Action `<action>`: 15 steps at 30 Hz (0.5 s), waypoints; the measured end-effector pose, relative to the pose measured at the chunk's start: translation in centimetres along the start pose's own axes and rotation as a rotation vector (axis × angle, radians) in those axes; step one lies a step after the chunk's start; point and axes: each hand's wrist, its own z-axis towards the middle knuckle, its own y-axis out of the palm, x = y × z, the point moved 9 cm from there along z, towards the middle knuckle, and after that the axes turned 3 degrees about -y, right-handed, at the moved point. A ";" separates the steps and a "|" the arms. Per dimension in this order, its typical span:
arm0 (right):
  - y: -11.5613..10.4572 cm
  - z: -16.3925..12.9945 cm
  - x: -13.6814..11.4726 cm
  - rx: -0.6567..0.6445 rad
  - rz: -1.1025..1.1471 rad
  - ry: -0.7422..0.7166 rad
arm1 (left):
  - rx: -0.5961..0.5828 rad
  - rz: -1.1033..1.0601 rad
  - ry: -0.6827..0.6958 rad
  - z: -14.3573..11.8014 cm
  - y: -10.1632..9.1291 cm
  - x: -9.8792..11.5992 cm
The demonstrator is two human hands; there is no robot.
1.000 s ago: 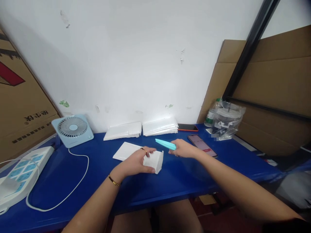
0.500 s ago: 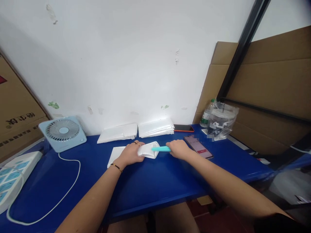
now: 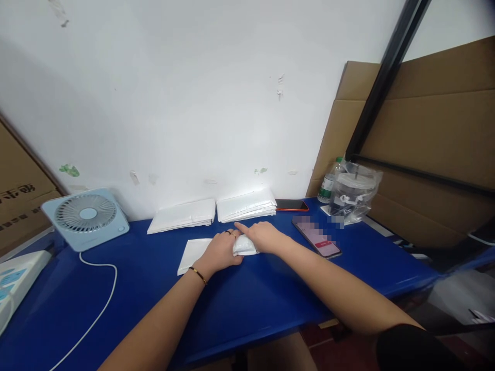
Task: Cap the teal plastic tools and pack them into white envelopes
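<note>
A small white padded pouch [image 3: 245,247] lies on the blue table [image 3: 247,293], just in front of me. My left hand [image 3: 221,252] grips its left end, fingers curled, with rings and a gold bracelet on the wrist. My right hand [image 3: 260,236] lies palm down across the pouch's top and right end, index finger stretched out to the left. No teal stick shows anywhere; whether it is inside the pouch or under my hand is hidden. A flat white envelope [image 3: 191,254] lies under and left of my left hand.
Two stacks of white envelopes [image 3: 181,215] [image 3: 246,205] sit against the wall. A dark phone [image 3: 292,205] and a lit phone [image 3: 317,237] lie to the right, near a bottle and plastic bag [image 3: 351,193]. A small fan [image 3: 85,217] and power strip [image 3: 14,277] stand left. Cardboard lines both sides.
The teal stick in my right hand went toward the pouch's opening and is now out of sight. My right hand came over the pouch. The pouch went from raised to flat on the table.
</note>
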 end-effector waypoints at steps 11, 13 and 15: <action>1.3 -1.5 5.4 0.389 1.411 0.061 | -0.039 0.030 -0.178 0.1 0.3 -2.7; 3.3 -1.2 5.6 0.496 1.615 0.270 | -0.012 0.030 -0.166 0.3 0.2 -2.3; 5.1 -0.1 4.0 0.437 1.665 0.392 | 0.012 0.038 -0.137 0.3 0.2 -1.8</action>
